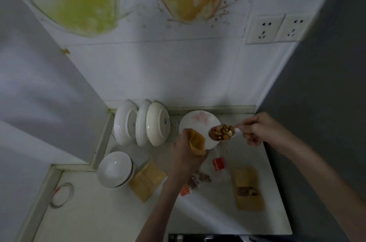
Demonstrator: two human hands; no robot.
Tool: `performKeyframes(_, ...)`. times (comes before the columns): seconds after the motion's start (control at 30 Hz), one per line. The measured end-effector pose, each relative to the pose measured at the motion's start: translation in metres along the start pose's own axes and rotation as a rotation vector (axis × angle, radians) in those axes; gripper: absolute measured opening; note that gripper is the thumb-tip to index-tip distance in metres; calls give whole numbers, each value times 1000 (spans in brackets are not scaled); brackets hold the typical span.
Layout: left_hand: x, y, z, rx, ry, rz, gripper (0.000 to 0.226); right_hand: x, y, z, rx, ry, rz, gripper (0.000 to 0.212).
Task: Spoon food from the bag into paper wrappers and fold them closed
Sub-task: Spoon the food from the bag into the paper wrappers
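Note:
My left hand [185,152] grips a tan paper wrapper [198,142], its mouth open towards the right. My right hand [257,129] pinches the handle of a white spoon [220,132] heaped with brown nuts, held just right of the wrapper's mouth and apart from it. Below the hands a clear plastic bag [210,174] with red labels lies on the counter, some nuts inside. A filled tan wrapper [248,189] lies flat to the right, nuts showing through its window. A stack of flat tan wrappers [146,179] lies to the left.
A white plate [198,121] with a pink print sits behind the hands. White dishes [141,123] stand on edge at the back left, and stacked white bowls [114,169] sit in front of them. A tape roll [61,195] lies far left. Wall sockets [277,28] are upper right.

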State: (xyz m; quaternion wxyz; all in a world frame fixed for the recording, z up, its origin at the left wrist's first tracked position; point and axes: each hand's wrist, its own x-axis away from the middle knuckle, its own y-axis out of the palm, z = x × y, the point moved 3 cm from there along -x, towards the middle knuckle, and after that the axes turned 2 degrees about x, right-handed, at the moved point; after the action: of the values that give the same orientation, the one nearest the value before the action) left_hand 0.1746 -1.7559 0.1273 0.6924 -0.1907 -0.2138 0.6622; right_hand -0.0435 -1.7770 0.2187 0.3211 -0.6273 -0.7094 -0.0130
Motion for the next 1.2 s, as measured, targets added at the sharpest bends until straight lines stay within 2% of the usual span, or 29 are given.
performKeyframes(0.1,2,-6,20,-47,81,-6,72,11,1,-16,38,-22,-31,14)
performKeyframes(0.23,6,-13,40,-60,153,43,65,23,5,-30,74,-19,-45,15)
performKeyframes(0.63,14,-21,56,-92,300,128,59,43,14,-79,433,-73,23,21)
performKeyframes(0.9,14,-32,59,-47,289,194,49,51,35,-115,702,-234,66,31)
performKeyframes(1.2,13,-40,41,144,243,159,70,61,45,-133,775,-315,116,23)
